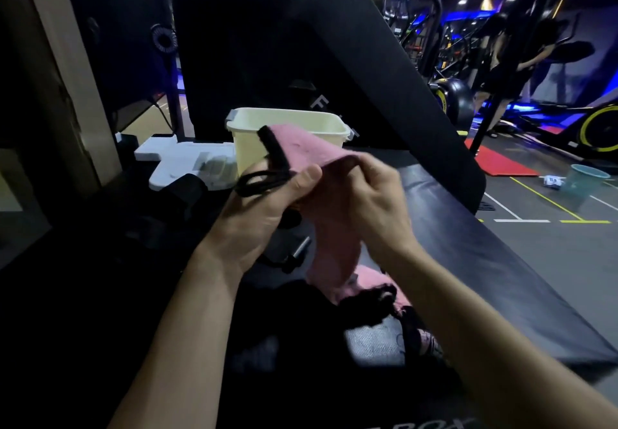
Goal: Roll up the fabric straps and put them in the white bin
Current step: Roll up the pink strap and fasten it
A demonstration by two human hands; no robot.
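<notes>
Dim gym light and blue glow fill the room behind us, and a dark padded bench (pixel 468 228) runs under our arms. We hold the pink fabric strap (pixel 311 152) just in front of the white bin (pixel 287 127), its upper end raised across the bin's near wall and its black end (pixel 271 142) pointing up toward the bin's left corner. Our left hand (pixel 264 207) pinches the strap from below, thumb pressed on the pink cloth, with a loop of black cord (pixel 261 182) lying over the fingers. Our right hand (pixel 371 201) grips the strap's right side, fingers curled round a fold of it. From our hands the strap hangs down, away from the bin, to a heap of pink and black fabric (pixel 374 291) on the bench. A white slab (pixel 180 161) lies just left of the bin, touching or nearly touching its base; we cannot tell which. Well to the right of the bin, on the grey floor, lie a red mat (pixel 498 161) and a pale teal bucket (pixel 585 181). Farther back on that side stand exercise machines with yellow-rimmed wheels (pixel 598 127).
</notes>
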